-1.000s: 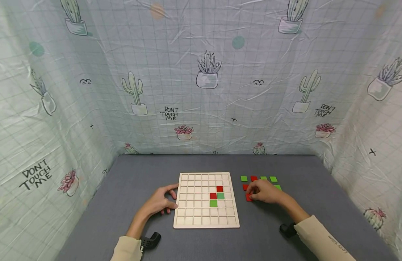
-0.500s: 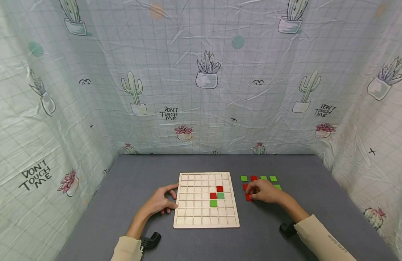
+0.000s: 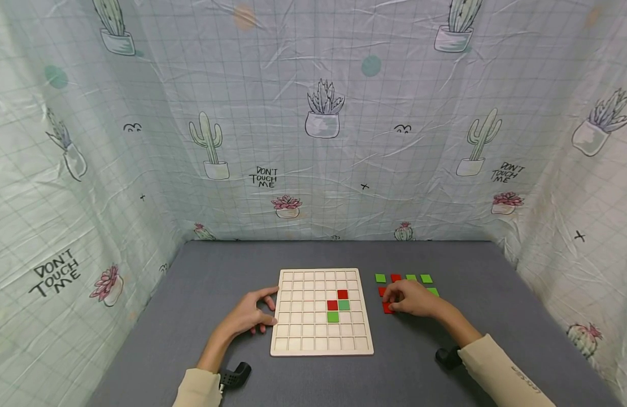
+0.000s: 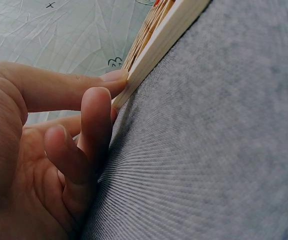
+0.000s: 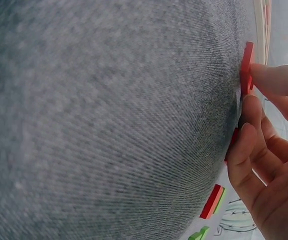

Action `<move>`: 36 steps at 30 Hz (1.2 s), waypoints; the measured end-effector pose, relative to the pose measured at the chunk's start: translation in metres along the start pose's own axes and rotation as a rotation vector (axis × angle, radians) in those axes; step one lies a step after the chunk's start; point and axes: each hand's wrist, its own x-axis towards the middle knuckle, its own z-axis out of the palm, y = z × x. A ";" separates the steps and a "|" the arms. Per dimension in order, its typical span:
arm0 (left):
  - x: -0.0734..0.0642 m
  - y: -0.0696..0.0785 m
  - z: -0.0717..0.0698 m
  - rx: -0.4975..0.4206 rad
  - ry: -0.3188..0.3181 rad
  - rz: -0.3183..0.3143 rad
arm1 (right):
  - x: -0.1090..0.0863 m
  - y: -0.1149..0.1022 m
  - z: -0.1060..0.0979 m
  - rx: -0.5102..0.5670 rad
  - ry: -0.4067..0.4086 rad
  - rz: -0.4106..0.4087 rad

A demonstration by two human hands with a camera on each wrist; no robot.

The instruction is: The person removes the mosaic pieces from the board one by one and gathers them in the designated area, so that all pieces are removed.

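Observation:
A pale wooden grid board [image 3: 308, 339] lies on the grey table, with two red and two green square tiles in its right-hand cells. My left hand [image 3: 246, 314] is at the board's left edge. In the left wrist view, a fingertip of the left hand [image 4: 49, 135] touches the wooden rim, the other fingers bent below. To the right of the board, my right hand [image 3: 415, 299] has thumb and forefinger on a red tile [image 3: 387, 308] that lies on the table. The right wrist view shows the thumb against this red tile [image 5: 247, 65]; the forefinger's tip is hidden.
Loose tiles lie in rows beyond the right hand, among them a green tile [image 3: 381, 278], a red tile [image 3: 396, 278] and another green tile [image 3: 426, 278]. The hand covers part of these rows. A cactus-print curtain [image 3: 364, 215] surrounds the table [image 3: 227, 265] at the back and sides.

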 end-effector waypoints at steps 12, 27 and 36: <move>0.001 -0.001 0.000 0.022 0.003 0.002 | 0.003 -0.001 -0.007 -0.013 -0.004 -0.001; 0.001 0.000 0.000 0.000 -0.003 -0.001 | 0.025 -0.020 -0.012 -0.051 -0.003 0.018; 0.002 -0.001 0.000 0.032 0.004 -0.010 | 0.046 -0.035 -0.004 -0.051 -0.010 0.005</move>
